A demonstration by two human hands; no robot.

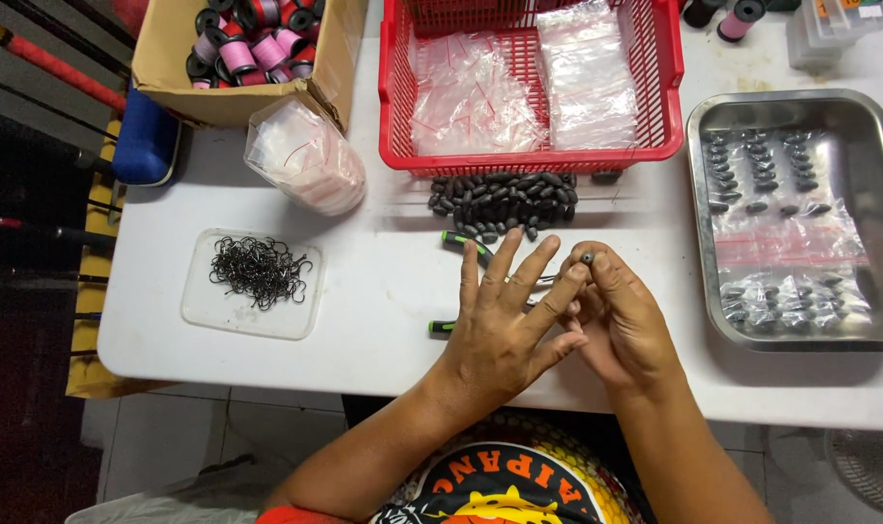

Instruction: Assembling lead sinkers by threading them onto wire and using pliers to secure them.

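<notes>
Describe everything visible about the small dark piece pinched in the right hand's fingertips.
The small dark piece is a tiny rounded bit, grey-black and metallic-looking, much like the loose dark weights piled just beyond it. The right hand pinches it between thumb and forefinger above the white table. Only its top shows; the left hand fingers spread beside it.

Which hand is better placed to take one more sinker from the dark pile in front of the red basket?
Probably the left hand. Its fingers are spread open and point toward the pile of dark sinkers, and it seems free. The right hand already pinches a small dark piece at its fingertips.
</notes>
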